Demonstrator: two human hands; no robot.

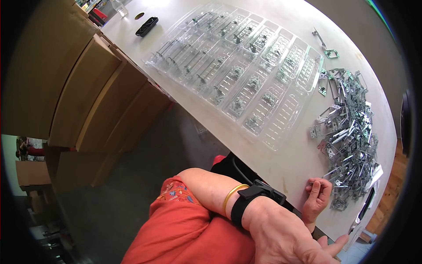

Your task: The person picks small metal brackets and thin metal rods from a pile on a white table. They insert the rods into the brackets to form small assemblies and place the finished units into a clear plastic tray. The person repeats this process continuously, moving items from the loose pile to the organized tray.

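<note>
Head view, read like a clock, shows a big messy pile of thin metal parts (351,132) at 3 o'clock on the pale table (300,156). The right hand (317,197) is at 4 o'clock, right beside the low end of the pile. Its fingers are curled in with the thumb close, but I can't tell if they pinch anything. The left hand (283,235) is at 5 o'clock, nearest to us, with at least one finger poking out straight. Its other fingertips are hidden, so I can't tell if it holds something.

At 12 to 1 o'clock lies a see-through tray (290,112) (maybe more than one, I can't tell), with metal bits in lots of its pockets.

The long arms on the parts cross each other like sticks, so pulling one could drag others along, or bend one. The pile sits close to the table's edge at 3 o'clock, so a push that way could drop some on the floor. The tray looks thin and light, so a bumped corner could make bits hop out. The black watch (267,190) on the left wrist could snag a part, too.
</note>
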